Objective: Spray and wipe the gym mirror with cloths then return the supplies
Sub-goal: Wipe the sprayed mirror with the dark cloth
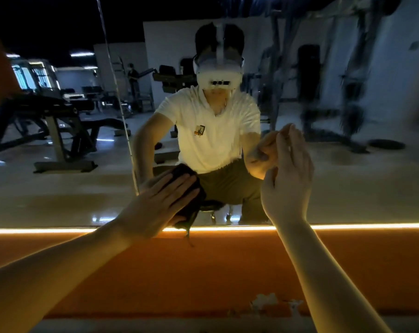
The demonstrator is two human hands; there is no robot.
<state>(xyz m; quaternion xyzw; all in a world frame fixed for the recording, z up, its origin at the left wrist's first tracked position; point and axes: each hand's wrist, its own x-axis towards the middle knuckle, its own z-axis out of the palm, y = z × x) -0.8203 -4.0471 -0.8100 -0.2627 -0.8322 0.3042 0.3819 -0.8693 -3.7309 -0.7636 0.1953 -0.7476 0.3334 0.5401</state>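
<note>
The left hand (165, 200) lies flat with its fingers straight and spread, pressing a dark, crumpled cleaning cloth (193, 210) against the large wall mirror (59, 188). A loose corner of the cloth hangs below the palm, past the glass's bottom edge. To the right of it and higher up, the right hand (287, 183) stands edge-on at the glass, fingers nearly straight and pointing up, tips at the surface. Its reflection is a tan blur, so I cannot tell whether anything lies under those fingers.

Just under both hands a glowing warm-white light strip (372, 226) runs along the foot of the mirror. Below that is a broad orange painted wall band (203, 267), with a pale patch of chipped paint (266, 300) beneath the right forearm.

Beyond the hands, the glass reflects a crouching person in a white polo shirt and a white headset. A thin vertical seam (117, 97) in the mirror rises above the left hand. Left of it dark weight benches (59, 121) stand on a glossy pale floor; above the right hand the reflection of tall gym machines (348, 104) looks smeared and streaky.
</note>
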